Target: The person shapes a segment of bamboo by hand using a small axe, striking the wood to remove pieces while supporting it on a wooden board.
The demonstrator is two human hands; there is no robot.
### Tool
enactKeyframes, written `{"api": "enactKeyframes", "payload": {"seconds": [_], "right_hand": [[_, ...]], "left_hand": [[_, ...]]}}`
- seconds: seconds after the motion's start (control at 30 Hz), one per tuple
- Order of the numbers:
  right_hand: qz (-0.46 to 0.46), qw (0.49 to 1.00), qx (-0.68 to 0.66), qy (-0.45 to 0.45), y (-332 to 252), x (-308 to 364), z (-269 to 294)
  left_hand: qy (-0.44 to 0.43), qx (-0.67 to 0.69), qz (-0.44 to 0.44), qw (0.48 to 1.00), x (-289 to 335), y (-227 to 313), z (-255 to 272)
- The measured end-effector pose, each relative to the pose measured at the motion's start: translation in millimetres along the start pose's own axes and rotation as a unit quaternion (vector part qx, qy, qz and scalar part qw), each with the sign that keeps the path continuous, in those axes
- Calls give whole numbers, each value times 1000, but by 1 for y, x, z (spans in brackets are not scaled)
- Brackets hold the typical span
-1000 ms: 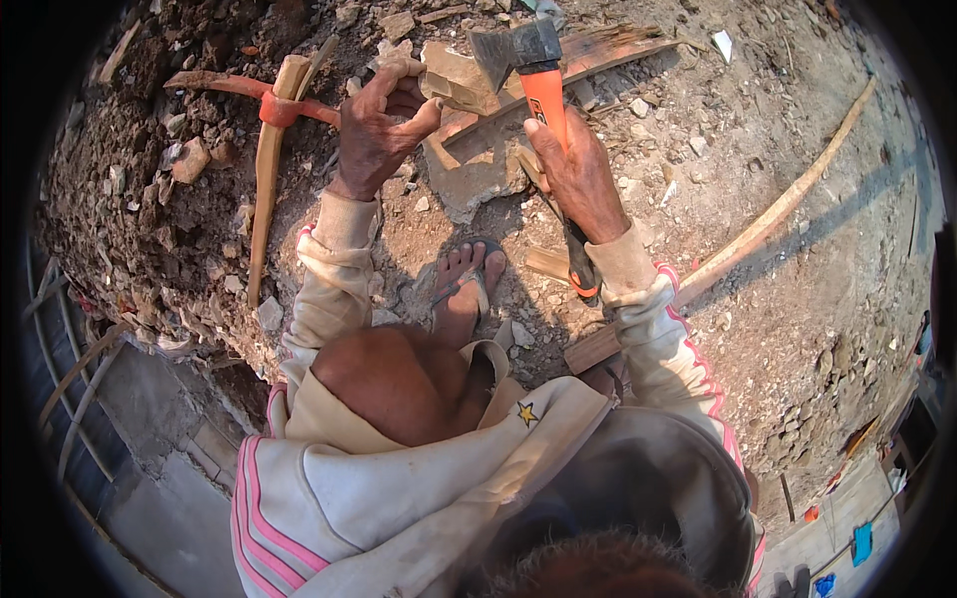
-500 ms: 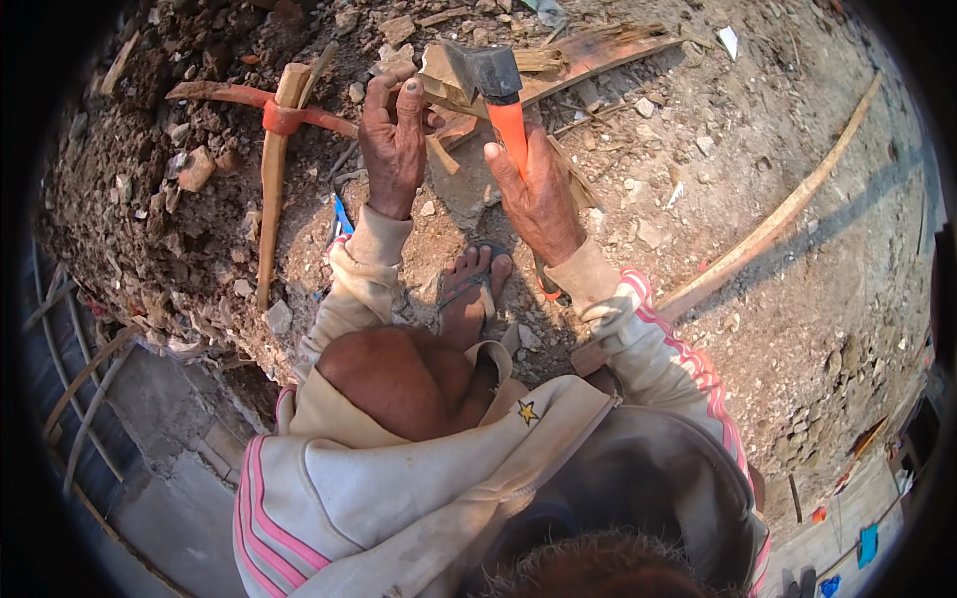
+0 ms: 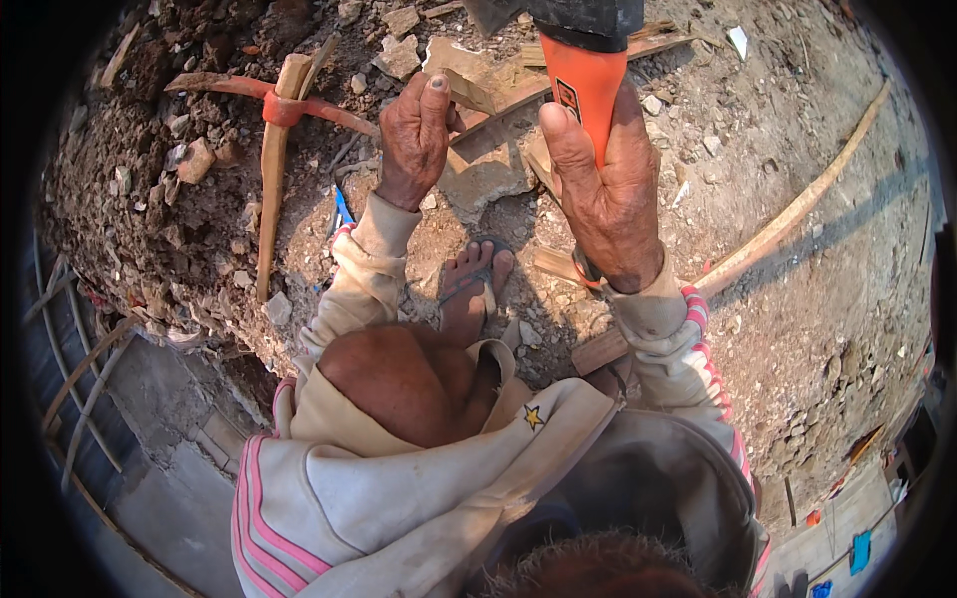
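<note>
My right hand (image 3: pixel 613 189) grips a hatchet by its orange handle, with the hatchet's black head (image 3: pixel 588 22) raised near the top edge, partly cut off by it. The handle's lower end shows below my wrist. Across from it, my left hand (image 3: pixel 417 135) is closed, thumb against fingers, at a short piece of wood (image 3: pixel 466 92) that sticks out past the fingertips on the right. Its curled fingers are partly hidden behind the thumb. Split boards (image 3: pixel 528 95) lie on the ground beyond both hands. My sandalled foot (image 3: pixel 467 284) rests between my forearms.
A pickaxe (image 3: pixel 282 110) with a red head and wooden handle lies left on lumpy soil and rubble. To the right, a long curved pole (image 3: pixel 797 209) slants across the dirt. A wood block (image 3: pixel 600 351) lies by my right sleeve, a blue object (image 3: pixel 343 207) by my left.
The hatchet has risen, growing larger in view, with my right hand shifting right and up. My left hand has moved slightly right, and its fingers have closed at the wood piece.
</note>
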State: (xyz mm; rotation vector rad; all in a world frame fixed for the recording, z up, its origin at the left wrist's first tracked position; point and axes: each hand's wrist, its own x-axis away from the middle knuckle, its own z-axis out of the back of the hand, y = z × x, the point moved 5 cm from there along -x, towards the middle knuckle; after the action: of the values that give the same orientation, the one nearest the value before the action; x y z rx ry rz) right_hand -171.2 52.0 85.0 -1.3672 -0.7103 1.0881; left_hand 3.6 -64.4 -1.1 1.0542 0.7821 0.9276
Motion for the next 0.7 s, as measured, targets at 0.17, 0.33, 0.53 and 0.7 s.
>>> {"api": "enactKeyframes", "payload": {"seconds": [0.17, 0.33, 0.53, 0.7], "right_hand": [[-76, 994, 45, -62, 37, 11, -16], [-76, 993, 70, -66, 40, 8, -12], [95, 994, 25, 56, -6, -7, 4], [-75, 993, 58, -67, 59, 13, -14]], "left_hand": [[-20, -34, -15, 999, -5, 6, -6], [-22, 8, 2, 1000, 6, -8, -2], [-8, 2, -5, 1000, 1, 1, -6], [10, -9, -28, 1000, -1, 0, -16]]}}
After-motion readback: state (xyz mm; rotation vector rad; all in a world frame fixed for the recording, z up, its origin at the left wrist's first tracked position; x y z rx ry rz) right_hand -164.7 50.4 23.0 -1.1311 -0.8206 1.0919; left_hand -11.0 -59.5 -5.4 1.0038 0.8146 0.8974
